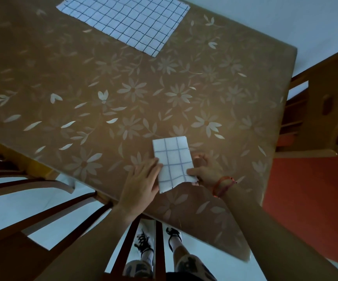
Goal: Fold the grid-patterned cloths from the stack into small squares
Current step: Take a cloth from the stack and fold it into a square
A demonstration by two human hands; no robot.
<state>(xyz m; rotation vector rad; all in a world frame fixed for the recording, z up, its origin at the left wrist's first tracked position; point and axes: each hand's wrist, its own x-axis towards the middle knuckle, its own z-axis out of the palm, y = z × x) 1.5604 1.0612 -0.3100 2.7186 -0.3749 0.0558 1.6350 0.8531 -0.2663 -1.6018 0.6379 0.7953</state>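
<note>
- A folded grid-patterned cloth [173, 162] lies on the table [83, 88] right between the two hands, near the table edge closest to the person.
- It is folded down to a narrow upright rectangle, a few grid squares wide; its lower corner by the left hand looks uneven and sticks out a little.
- The left hand [141, 183] lies flat, palm down, fingers [154, 165] stretched out together; the fingertips press on the cloth's left edge, the rest of the hand rests on the table.
- The right hand [206, 171] sits on the other side of the cloth, its thumb [193, 171] lying on top of the lower right part and the other fingers curled beside or beneath the edge; whether they pinch the layers I cannot tell.
- A red string bracelet [223, 184] circles the right wrist.
- The hands are apart, with only the cloth's width between them.
- Well beyond both hands, at the far side of the table and somewhat to the left, an unfolded stack of grid cloths [127, 21] lies spread flat; how many layers it has cannot be seen.
- The table wears a brown floral cover [180, 94] that hangs over the near edge below the right forearm.
- A wooden chair [316, 102] stands to the right of the right hand, off the table's side.
- Another chair's slatted back [48, 199] is below and left of the left hand.
- The person's sneakers [143, 244] show below the table edge, under the left forearm.
</note>
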